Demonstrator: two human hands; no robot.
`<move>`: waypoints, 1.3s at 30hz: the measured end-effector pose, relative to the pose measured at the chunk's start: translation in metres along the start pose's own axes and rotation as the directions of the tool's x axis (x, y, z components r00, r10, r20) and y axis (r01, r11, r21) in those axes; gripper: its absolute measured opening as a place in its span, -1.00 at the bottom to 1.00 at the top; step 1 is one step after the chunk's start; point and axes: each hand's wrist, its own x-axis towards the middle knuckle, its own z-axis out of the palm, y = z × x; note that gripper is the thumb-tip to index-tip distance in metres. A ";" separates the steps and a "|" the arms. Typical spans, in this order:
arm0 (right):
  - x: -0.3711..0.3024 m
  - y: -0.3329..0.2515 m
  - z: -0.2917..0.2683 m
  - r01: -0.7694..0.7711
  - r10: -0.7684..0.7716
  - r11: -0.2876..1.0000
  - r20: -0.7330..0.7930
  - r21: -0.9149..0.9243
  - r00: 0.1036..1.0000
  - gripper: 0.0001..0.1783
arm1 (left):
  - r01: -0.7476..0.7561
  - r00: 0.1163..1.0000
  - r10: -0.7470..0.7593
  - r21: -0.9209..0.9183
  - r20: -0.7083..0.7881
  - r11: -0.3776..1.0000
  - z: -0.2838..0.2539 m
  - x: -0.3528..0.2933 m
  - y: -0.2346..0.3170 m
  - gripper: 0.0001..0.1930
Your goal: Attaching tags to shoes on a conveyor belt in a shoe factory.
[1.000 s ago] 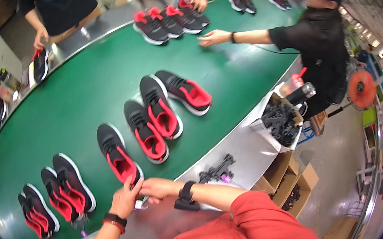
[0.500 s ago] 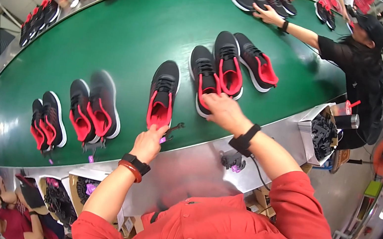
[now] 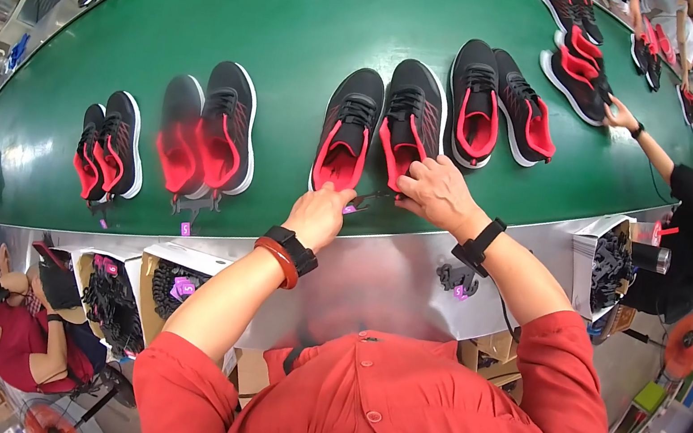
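Two black sneakers with red linings and white soles stand side by side before me on the green tabletop, toes away. At the heel of the left sneaker [image 3: 349,122], my left hand [image 3: 317,215] is closed on a black plastic shoe hanger [image 3: 375,197] with a purple tag [image 3: 350,209]. The hanger spans toward the other heel. My right hand [image 3: 443,194] pinches the heel of the right sneaker [image 3: 417,105]; its fingertips partly cover the heel and the hanger's end.
Another sneaker pair [image 3: 479,83] stands to the right. Leftward, blurred sneakers [image 3: 230,121] and a smaller-looking pair [image 3: 125,141] have hangers at their heels. A loose hanger [image 3: 455,276] lies on the metal edge. Boxes of hangers [image 3: 610,267] flank me. A co-worker's hand [image 3: 623,115] touches sneakers at far right.
The right sneaker now stands close beside the left one, with the hanger between their heels. My right hand has moved from its opening to its heel. The co-worker's hand has shifted to other sneakers.
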 end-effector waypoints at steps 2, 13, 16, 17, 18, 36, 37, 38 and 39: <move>0.003 -0.003 -0.003 -0.008 0.008 1.000 0.009 -0.005 1.000 -0.72 | 0.022 1.000 -0.022 -0.017 0.017 1.000 0.000 0.000 0.000 -0.61; 0.019 -0.014 0.009 -0.067 0.072 0.997 -0.102 0.050 0.992 -0.72 | -0.159 0.971 0.106 -0.253 -0.212 0.954 0.000 -0.013 -0.003 -0.64; 0.020 -0.015 0.013 -0.052 0.103 0.984 -0.299 0.173 0.949 -0.71 | -0.194 0.906 0.104 -0.183 -0.411 0.964 0.002 -0.017 -0.003 -0.65; 0.022 -0.018 0.016 -0.054 0.107 0.983 -0.303 0.178 0.947 -0.72 | -0.201 0.880 0.097 -0.179 -0.465 0.963 0.001 -0.017 -0.003 -0.62; 0.024 -0.021 0.018 -0.069 0.104 0.985 -0.232 0.156 0.967 -0.74 | -0.137 0.888 0.051 -0.155 -0.457 0.978 0.000 -0.019 -0.002 -0.64; -0.090 0.016 0.009 -0.058 0.141 0.904 -0.168 0.423 0.976 -0.90 | 0.104 0.933 0.049 0.399 -0.357 0.911 -0.010 -0.007 0.015 -0.35; -0.114 0.021 0.004 -0.067 0.134 0.915 -0.144 0.397 0.980 -0.90 | 0.055 0.919 0.118 0.419 -0.376 0.906 -0.012 0.001 0.023 -0.39; -0.139 0.025 -0.001 -0.106 0.134 0.922 -0.050 0.373 0.990 -0.89 | 0.004 0.901 0.188 0.441 -0.391 0.897 -0.014 0.011 0.030 -0.43; -0.162 0.027 -0.006 -0.117 0.135 0.932 -0.029 0.343 0.990 -0.93 | -0.053 0.913 0.187 0.350 -0.362 0.935 -0.010 0.022 0.041 -0.45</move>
